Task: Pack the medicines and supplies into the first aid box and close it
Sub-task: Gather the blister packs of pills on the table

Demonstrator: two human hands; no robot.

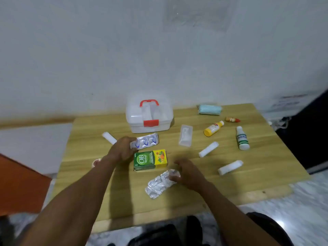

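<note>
A blue-printed blister strip [145,143] is pinched at one end by the left hand [122,148], at ten o'clock from the green-and-yellow carton [150,160] lying flat on the wooden table [257,174]. A crumpled silver foil strip [158,184] — at five o'clock from the carton — is gripped at one end by the curled fingers of the right hand [188,173]. The first aid box [149,115] is seen at twelve o'clock, lid down. A yellow bottle [213,128] and a white bottle [242,138] are laid on their sides at two o'clock.
</note>
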